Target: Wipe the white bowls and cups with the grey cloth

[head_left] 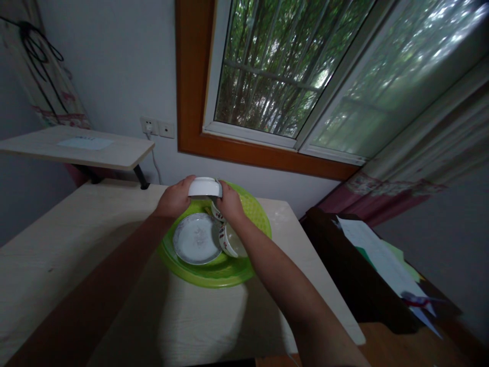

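A white bowl point(205, 187) is held tilted on its side over the far part of a green plastic basin point(214, 280). My left hand point(174, 198) grips its left side, and my right hand point(231, 204) grips its right side. Below them in the basin lies a white plate point(197, 238) with a faint pattern and a grey rim. Beside the plate, a bowl with a printed pattern point(229, 242) rests tilted, partly hidden by my right forearm. Another patterned bowl point(217, 211) shows only in part beneath my right hand.
The basin stands on a pale wooden table point(126, 204). A raised shelf point(126, 153) with a paper on it is at the back left. Behind the table are wall sockets point(157, 127) and a window point(275, 71). A dark cabinet point(328, 255) with papers stands to the right.
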Available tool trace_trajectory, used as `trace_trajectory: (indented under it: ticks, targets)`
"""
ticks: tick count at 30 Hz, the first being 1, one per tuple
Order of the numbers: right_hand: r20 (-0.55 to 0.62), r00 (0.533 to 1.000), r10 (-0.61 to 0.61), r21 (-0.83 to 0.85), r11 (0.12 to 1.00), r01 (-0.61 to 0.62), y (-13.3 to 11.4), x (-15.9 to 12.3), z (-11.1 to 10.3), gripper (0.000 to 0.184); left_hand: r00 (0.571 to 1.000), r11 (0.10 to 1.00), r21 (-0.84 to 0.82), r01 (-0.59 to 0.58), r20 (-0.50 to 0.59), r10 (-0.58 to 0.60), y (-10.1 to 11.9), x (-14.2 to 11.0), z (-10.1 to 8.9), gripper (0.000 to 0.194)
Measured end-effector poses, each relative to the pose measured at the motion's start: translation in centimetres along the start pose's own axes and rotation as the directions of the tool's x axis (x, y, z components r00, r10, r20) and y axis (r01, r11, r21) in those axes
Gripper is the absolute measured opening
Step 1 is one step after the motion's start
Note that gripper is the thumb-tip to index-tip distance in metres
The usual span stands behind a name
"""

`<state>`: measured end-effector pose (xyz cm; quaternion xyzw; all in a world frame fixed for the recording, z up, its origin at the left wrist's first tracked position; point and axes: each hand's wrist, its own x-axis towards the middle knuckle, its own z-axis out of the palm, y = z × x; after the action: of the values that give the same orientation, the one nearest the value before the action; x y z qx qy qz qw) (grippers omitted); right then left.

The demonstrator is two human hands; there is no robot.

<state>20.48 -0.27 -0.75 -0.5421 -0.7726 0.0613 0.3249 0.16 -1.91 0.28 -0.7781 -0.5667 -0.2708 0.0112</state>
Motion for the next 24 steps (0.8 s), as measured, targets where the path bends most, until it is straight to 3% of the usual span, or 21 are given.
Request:
trace_trajectory:
  ticks: [5,12,16,20,24]
  targets:
    - [-0.05,0.997,0.053,0.163,0.986,-0.044,0.5,0.2,0.6,0.048,0.999,1.0,-0.029,0.006,-0.051,-0.007,-0.1,0.1,0.2,0.061]
    - [-0.059,0.982,0.18,0.339,0.929,-0.15,1.2,0.5,2.0,0.033,0.995,0.994,-0.077,0.082,-0.056,-0.087,-0.4,0.5,0.4,0.034]
    - [-0.065,0.98,0.191,0.32,0.934,-0.16,0.9,0.5,1.6,0.031,0.994,0.99,-0.086,0.11,0.009,-0.11,-0.8,0.7,0.9,0.025]
    - [-0.072,0.991,0.113,0.241,0.966,-0.093,0.3,0.2,0.9,0.035,0.993,0.981,-0.155,0.116,0.005,-0.117,-1.0,0.7,1.0,0.022]
    - [-0.043,0.998,0.044,0.109,0.993,-0.039,0.0,0.0,0.2,0.043,0.993,0.986,-0.122,0.116,0.013,-0.115,-1.0,0.6,0.9,0.021]
